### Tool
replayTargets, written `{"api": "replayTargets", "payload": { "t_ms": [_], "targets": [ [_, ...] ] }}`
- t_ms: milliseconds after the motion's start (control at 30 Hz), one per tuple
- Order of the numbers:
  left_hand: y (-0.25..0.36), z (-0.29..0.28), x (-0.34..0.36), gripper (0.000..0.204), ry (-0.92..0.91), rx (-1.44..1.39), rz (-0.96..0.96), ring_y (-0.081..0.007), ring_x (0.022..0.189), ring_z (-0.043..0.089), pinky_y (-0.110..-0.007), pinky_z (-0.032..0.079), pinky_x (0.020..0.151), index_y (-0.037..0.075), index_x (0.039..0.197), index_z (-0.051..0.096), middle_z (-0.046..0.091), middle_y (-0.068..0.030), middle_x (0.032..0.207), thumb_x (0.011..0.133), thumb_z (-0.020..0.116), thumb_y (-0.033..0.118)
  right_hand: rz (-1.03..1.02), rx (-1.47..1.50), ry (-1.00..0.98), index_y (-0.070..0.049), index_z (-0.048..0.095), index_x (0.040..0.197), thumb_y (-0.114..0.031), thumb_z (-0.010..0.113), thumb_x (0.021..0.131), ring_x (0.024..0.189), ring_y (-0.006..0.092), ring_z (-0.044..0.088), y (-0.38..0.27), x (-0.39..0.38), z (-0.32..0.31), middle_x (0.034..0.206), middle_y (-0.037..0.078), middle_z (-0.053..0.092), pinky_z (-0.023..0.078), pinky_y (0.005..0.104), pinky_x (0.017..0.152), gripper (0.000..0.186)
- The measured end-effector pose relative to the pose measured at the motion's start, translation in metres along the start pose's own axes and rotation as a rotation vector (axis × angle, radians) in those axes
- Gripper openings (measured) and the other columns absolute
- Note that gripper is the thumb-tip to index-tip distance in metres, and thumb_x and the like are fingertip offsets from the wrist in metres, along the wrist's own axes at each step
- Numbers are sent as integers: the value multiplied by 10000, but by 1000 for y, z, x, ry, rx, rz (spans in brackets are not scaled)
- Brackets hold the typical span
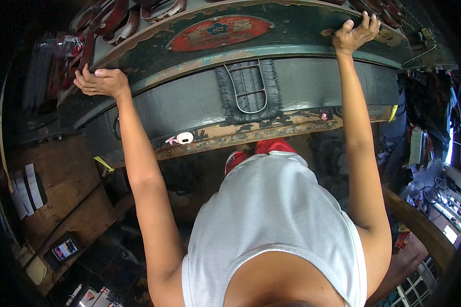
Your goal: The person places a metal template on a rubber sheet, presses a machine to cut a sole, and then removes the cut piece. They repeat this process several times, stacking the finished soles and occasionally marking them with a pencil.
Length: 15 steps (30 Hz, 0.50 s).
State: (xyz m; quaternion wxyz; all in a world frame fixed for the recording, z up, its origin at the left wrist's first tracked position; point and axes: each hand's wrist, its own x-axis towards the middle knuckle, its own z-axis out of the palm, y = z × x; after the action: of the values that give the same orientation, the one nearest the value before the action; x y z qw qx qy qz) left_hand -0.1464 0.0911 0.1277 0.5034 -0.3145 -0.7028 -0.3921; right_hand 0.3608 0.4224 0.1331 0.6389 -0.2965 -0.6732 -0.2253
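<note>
L hand, upper L, & R hand, upper R, at green panel's ends – fingers part-curled, can't tell if gripping. Blk pleated pc, upper ctr, already under metal frame – amt left unclear.

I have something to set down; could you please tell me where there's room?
Bare black sheet lies either side of the ridged black strip, below the green board. Black scraps and a white gadget crowd the wooden edge.
</note>
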Motion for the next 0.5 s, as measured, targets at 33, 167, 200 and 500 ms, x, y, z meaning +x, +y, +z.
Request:
{"api": "replayTargets", "payload": {
  "t_ms": [33,167,200,500],
  "targets": [
    [-1,-1,0,368,-6,-3,0,-435,1424,310,-618,228,1138,51,1257,525,413,-206,1449,1014,351,266,6,-7,-4,-57,482,1403,-409,466,970,1426,448,287,0,0,0,1457,209,412,192,588,1187,559],
    [-2,-3,1,361,16,11,30,-433,1411,332,-607,243,1135,48,1244,541,428,-203,1438,1003,360,248,5,-19,4,-52,480,1402,-408,454,979,1428,449,287,-1,-1,-1,1460,216,419,201,592,1183,553],
    [-2,-3,2,362,30,9,29,-435,1405,341,-604,249,1133,47,1238,548,437,-205,1431,1004,360,249,15,-9,2,-68,478,1413,-402,460,978,1435,442,285,0,-1,-1,1474,204,409,193,594,1187,549],
    [6,-1,2,423,99,-16,-7,-447,1384,369,-603,268,1131,7,1208,568,499,-221,1384,1063,285,286,15,37,-17,-53,465,1425,-388,436,997,1469,414,228,4,-5,-4,1506,193,352,153,596,1203,545]
  ]
}}
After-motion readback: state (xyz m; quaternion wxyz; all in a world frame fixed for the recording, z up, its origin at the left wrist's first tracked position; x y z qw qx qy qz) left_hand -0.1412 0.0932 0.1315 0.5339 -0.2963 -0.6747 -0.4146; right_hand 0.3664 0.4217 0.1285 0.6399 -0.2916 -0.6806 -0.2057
